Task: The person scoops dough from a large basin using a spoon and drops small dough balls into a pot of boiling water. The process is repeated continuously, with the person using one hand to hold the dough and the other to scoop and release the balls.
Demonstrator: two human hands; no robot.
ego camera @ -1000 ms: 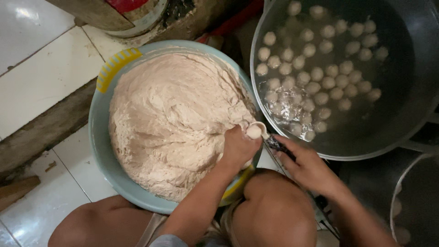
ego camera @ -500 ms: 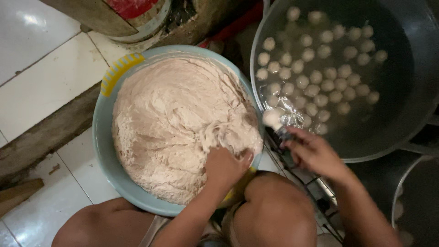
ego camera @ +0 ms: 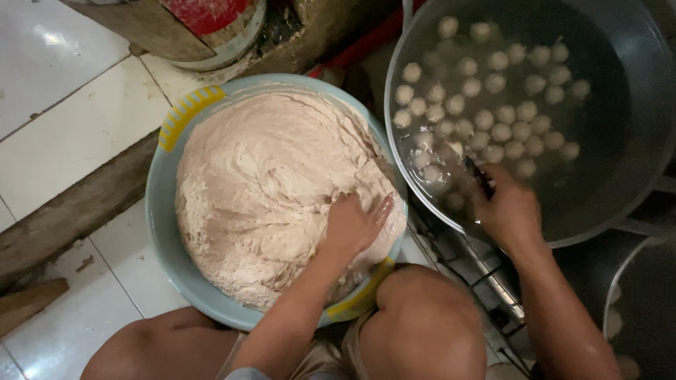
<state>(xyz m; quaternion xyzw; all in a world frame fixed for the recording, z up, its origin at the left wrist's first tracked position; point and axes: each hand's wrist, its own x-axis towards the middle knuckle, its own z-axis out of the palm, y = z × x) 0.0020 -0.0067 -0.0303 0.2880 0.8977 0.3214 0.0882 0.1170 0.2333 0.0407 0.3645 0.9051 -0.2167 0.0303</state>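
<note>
Pale pink paste [ego camera: 267, 190], wet and ridged, fills a blue-grey basin [ego camera: 160, 232] on the white tiled floor [ego camera: 70, 134].
Beside it, a wide metal pot [ego camera: 634, 84] of water holds many small round balls [ego camera: 493, 112]. The left hand [ego camera: 352, 225] presses open-fingered into the paste near the basin's edge; the right hand [ego camera: 507, 207] grips a dark-handled utensil [ego camera: 480, 177] over the pot's rim.
</note>
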